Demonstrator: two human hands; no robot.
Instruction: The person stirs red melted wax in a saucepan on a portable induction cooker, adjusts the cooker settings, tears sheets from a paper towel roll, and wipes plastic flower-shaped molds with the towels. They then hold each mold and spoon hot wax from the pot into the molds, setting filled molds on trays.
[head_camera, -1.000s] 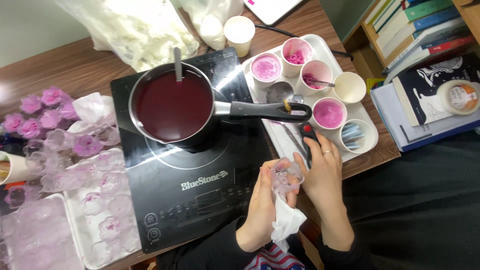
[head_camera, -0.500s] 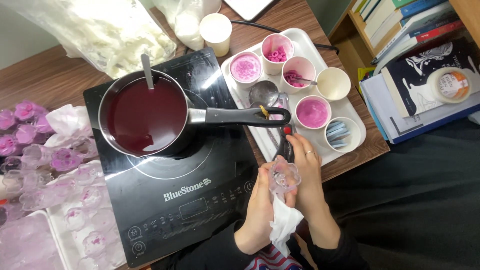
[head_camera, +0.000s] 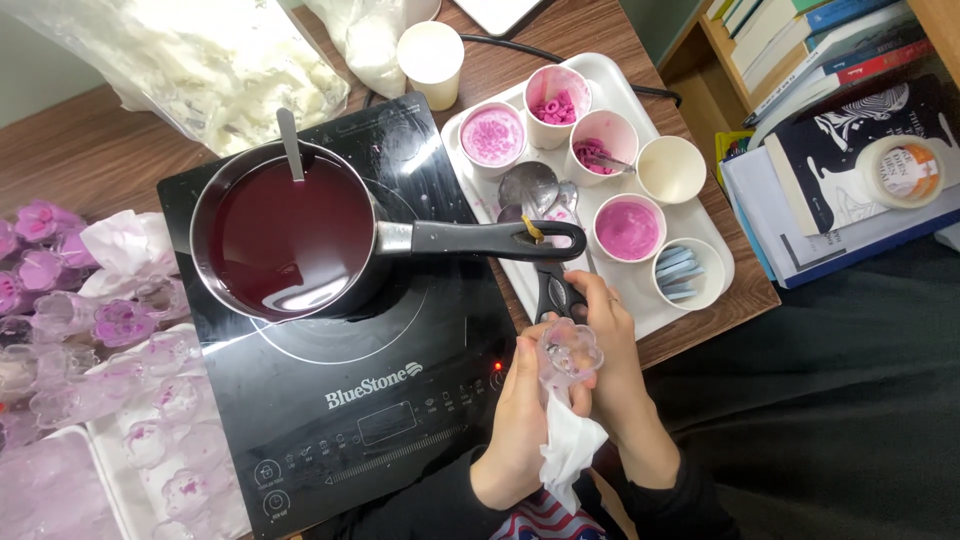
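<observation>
Both my hands meet at the table's front edge, just right of the black induction cooktop (head_camera: 330, 400). My left hand (head_camera: 520, 405) and my right hand (head_camera: 615, 370) together hold a small clear flower-shaped mould (head_camera: 569, 352), with a crumpled white tissue (head_camera: 568, 448) tucked under it between the palms. A black saucepan (head_camera: 285, 235) of dark red liquid sits on the cooktop, a spoon handle (head_camera: 290, 142) standing in it, its long handle (head_camera: 500, 240) pointing right toward my hands.
A white tray (head_camera: 700, 300) holds several paper cups of pink and blue bits, spoons and black scissors (head_camera: 555, 292). Purple and clear flower moulds (head_camera: 110, 330) crowd the left. Plastic bags of white flakes (head_camera: 200, 70) lie behind; books (head_camera: 850, 150) are stacked at right.
The view has shifted, so everything sits a little differently in frame. My hands stay together on the clear mould and tissue, turning it slightly.
</observation>
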